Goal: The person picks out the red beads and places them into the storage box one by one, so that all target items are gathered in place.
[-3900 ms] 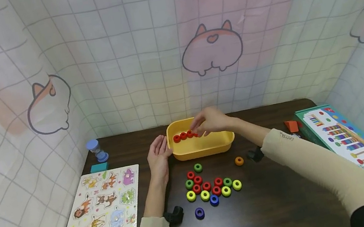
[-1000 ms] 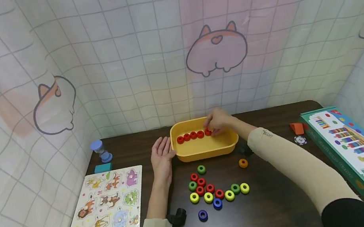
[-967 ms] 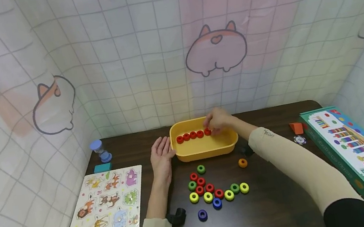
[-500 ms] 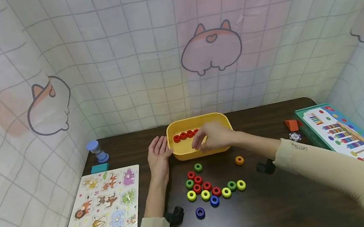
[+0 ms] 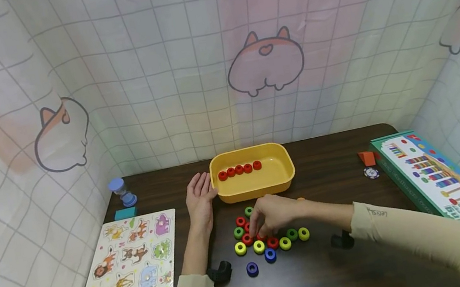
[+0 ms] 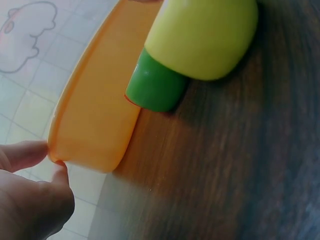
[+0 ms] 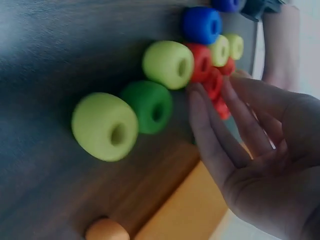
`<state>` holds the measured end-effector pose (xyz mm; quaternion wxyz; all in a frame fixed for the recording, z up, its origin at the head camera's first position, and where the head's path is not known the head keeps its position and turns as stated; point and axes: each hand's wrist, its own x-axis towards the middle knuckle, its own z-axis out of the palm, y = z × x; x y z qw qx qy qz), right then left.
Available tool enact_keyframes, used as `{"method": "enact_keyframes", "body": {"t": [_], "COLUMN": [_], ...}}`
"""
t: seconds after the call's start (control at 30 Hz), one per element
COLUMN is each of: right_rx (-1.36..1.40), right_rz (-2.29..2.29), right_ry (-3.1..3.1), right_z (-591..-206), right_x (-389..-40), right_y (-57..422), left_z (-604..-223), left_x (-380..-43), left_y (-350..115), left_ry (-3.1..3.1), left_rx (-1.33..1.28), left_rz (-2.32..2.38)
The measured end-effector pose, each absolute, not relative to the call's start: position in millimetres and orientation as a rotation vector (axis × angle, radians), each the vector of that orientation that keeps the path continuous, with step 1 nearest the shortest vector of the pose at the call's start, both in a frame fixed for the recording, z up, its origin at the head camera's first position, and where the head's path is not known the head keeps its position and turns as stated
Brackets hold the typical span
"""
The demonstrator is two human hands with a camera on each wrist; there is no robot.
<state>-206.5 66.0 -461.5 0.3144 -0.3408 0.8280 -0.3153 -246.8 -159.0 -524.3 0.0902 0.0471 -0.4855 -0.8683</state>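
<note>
A yellow tray (image 5: 256,194) stands near the back of the table with a row of several red beads (image 5: 239,170) inside. My left hand (image 5: 200,204) is at its left end, palm up, with thumb and fingertips touching the tray's corner in the left wrist view. In front of the tray lies a cluster of loose ring beads. My right hand (image 5: 271,213) reaches down into it and covers part of it. Thumb and fingertips pinch a red bead (image 7: 214,84) from either side in the right wrist view. Yellow beads (image 7: 105,126) and a green bead (image 7: 148,106) lie beside it.
An animal puzzle board (image 5: 126,277) lies at the left, with a teal block (image 5: 125,213) and an hourglass (image 5: 123,192) behind it. On the right are a boxed toy (image 5: 446,178), an orange-red block (image 5: 367,158) and a poker chip (image 5: 371,172). Blue beads (image 5: 270,255) lie nearest the front.
My right hand has left the tray, where it set a red bead at the row's right end, and has come down to the loose beads. The left hand stays at the tray.
</note>
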Motion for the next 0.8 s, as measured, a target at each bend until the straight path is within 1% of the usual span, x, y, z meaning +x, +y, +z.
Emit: {"method": "enact_keyframes", "body": {"t": [0.23,0.43,0.63,0.8], "right_rx": [-0.821,-0.821,-0.833,-0.836], "right_rz": [-0.892,-0.914,-0.968,-1.025], "right_ry": [2.127,2.096,2.056,2.077], "right_z": [-475,-474,-452,-424], "right_x": [-207,-212,-222,-244], "right_y": [65,67,66,62], "left_z": [-526,-526,-527,-526], "left_x": [-248,-248,-248,-249], "left_y": [-160,-159,-159,-160], "left_ry": [-1.427,-1.418,-1.403,-1.429], "left_rx": [0.133,0.118,0.133,0.138], "left_rz": [-2.581,-2.582,-2.583,-2.574]}}
